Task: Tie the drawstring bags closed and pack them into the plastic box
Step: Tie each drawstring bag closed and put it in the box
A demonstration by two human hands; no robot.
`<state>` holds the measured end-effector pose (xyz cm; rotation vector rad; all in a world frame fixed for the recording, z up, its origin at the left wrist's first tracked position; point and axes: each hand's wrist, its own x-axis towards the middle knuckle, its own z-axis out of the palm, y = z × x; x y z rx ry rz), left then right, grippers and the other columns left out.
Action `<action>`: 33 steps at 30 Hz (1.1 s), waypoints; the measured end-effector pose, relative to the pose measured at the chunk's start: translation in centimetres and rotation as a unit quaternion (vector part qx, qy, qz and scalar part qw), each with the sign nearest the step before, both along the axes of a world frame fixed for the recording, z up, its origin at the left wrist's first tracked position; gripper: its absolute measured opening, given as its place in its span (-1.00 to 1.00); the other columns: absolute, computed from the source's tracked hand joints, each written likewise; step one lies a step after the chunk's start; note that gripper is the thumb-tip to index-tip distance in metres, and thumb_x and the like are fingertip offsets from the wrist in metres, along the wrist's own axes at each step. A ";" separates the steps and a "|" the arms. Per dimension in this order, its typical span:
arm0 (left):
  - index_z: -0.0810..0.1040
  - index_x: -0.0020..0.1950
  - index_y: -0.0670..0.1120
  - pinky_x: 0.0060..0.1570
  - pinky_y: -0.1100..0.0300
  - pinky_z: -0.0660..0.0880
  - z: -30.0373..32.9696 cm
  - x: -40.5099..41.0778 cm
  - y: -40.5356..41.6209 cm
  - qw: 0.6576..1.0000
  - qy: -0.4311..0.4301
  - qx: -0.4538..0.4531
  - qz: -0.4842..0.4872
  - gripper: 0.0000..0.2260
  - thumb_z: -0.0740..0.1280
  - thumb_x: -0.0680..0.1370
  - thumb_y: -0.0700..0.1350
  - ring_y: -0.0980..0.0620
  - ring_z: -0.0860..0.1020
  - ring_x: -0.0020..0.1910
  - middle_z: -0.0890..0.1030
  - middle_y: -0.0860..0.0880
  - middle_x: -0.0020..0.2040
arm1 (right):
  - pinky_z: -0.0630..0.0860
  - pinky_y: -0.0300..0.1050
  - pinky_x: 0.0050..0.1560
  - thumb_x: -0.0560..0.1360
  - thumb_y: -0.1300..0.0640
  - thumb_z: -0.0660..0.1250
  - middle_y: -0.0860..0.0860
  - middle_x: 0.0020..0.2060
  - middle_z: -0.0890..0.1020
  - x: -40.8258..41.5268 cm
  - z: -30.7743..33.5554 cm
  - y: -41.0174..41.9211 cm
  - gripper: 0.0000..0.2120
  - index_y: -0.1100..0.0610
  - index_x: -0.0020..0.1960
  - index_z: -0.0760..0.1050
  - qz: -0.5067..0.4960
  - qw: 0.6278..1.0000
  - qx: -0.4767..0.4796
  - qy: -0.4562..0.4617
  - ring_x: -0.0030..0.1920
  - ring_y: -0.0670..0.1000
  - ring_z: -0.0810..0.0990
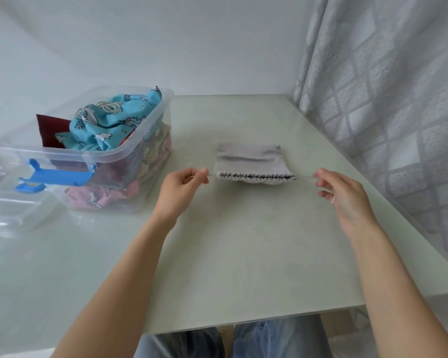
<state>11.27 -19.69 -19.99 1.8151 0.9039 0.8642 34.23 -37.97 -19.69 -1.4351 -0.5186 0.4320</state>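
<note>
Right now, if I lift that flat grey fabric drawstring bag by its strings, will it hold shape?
Probably not. The flat grey fabric drawstring bag lies limp and creased on the table, so expect sag. It looks thin, likely light. Its gathered mouth may cinch tighter.

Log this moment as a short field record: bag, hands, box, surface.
bag: grey drawstring bag flat on the table, mouth gathered, facing the person
left hand: pinches the left cord end
right hand: pinches the right cord end
box: clear plastic box at left, open, holding a blue printed bag on top of others
surface: pale table
</note>
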 end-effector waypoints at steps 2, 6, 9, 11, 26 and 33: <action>0.53 -0.35 0.00 -0.34 0.17 0.19 0.1 0.3 0.1 0.994 -0.092 -0.052 0.043 -0.73 0.30 0.55 0.00 0.15 0.23 -0.44 0.32 0.13 -0.53 | 0.40 -0.25 -0.18 0.51 0.18 0.31 -0.03 -0.28 0.60 0.3 0.2 0.0 -0.59 0.04 -0.52 0.48 -0.008 0.997 0.042 0.068 -0.21 -0.11 0.53; 0.48 -0.25 -0.03 0.02 0.28 0.42 0.9 1.3 -0.8 0.917 -0.330 -0.223 -0.028 -0.75 0.18 0.61 -0.06 0.21 0.51 -0.13 0.57 0.14 -0.18 | 0.48 -0.29 -0.12 0.52 0.21 0.26 -0.08 -0.27 0.70 0.4 0.1 0.4 -0.50 0.03 -0.59 0.38 -0.015 0.974 0.115 0.194 -0.12 -0.10 0.60; 0.45 -0.33 -0.08 0.17 0.22 0.46 1.6 1.7 -0.9 0.839 -0.437 -0.308 -0.102 -0.63 0.09 0.64 -0.06 0.13 0.60 0.07 0.66 0.02 0.00 | 0.55 -0.25 -0.04 0.56 0.18 0.20 -0.02 -0.14 0.71 0.1 0.3 0.8 -0.49 0.02 -0.57 0.37 0.016 0.959 0.164 0.231 -0.02 -0.07 0.64; 0.46 -0.41 -0.08 0.16 0.15 0.48 1.8 1.8 -0.7 0.785 -0.492 -0.352 -0.134 -0.57 0.08 0.64 -0.08 0.08 0.65 -0.08 0.66 0.02 -0.24 | 0.58 -0.18 0.07 0.58 0.12 0.18 0.02 -0.11 0.71 -0.3 0.7 1.3 -0.51 0.03 -0.53 0.39 0.068 0.935 0.229 0.261 0.05 -0.04 0.65; 0.12 -0.40 -0.07 -0.37 0.06 0.04 0.3 1.2 0.2 0.987 0.021 0.155 0.036 -0.60 0.16 0.61 -0.15 0.00 0.14 -0.42 0.18 -0.02 -0.49 | 0.12 -0.30 -0.60 0.61 0.15 0.14 -0.13 -0.62 0.18 -1.1 -0.1 2.3 -0.63 0.06 -0.36 0.16 -0.044 0.974 0.138 0.174 -0.60 -0.12 0.13; 0.29 -0.37 -0.12 -0.34 0.09 0.26 -0.8 0.5 0.5 0.996 0.000 0.087 -0.005 -0.63 0.20 0.55 0.05 0.04 0.26 -0.42 0.33 0.05 -0.47 | 0.20 -0.26 -0.56 0.62 0.10 0.16 -0.12 -0.55 0.19 -1.3 -0.1 2.1 -0.63 0.06 -0.33 0.16 -0.024 0.996 0.079 0.029 -0.55 -0.11 0.17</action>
